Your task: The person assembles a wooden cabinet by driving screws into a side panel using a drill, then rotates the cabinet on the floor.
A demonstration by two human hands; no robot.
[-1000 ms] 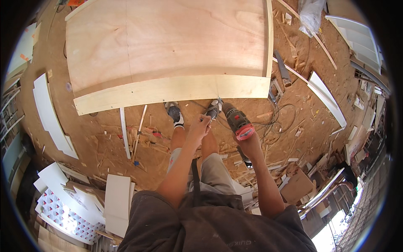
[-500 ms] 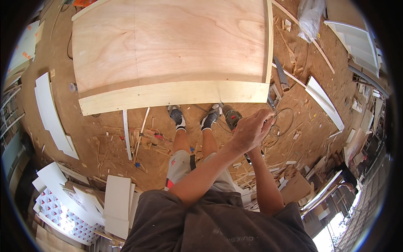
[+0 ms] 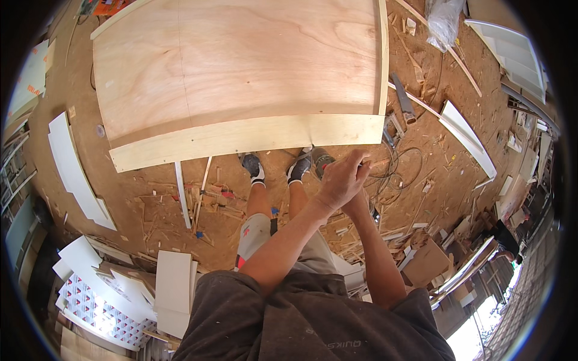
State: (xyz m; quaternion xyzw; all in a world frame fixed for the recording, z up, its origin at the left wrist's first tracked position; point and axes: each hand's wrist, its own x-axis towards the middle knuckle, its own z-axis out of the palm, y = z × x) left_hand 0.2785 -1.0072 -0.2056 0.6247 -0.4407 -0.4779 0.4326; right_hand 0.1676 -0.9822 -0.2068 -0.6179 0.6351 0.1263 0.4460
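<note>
In front of me is a large plywood panel (image 3: 253,60) edged with pale wooden strips, the near strip (image 3: 247,137) facing me. A dark cordless drill (image 3: 323,160) with a red mark shows between the panel's near edge and my hands. My right hand (image 3: 356,202) is closed around the drill's grip, mostly hidden beneath the other hand. My left hand (image 3: 342,179) crosses over it with its fingers curled and pinched together near the drill's front end. What the pinched fingers hold is too small to tell.
Wood scraps and offcuts litter the brown floor. A hand saw (image 3: 403,99) and looped cable (image 3: 394,168) lie right of the panel. White boards (image 3: 78,171) lie at the left, with another white piece (image 3: 466,141) at the right. A person (image 3: 504,239) is at the far right.
Both hands and the drill have shifted left and slightly toward me. The view has moved a little, so the panel sits farther left. The left fingers stay pinched.
</note>
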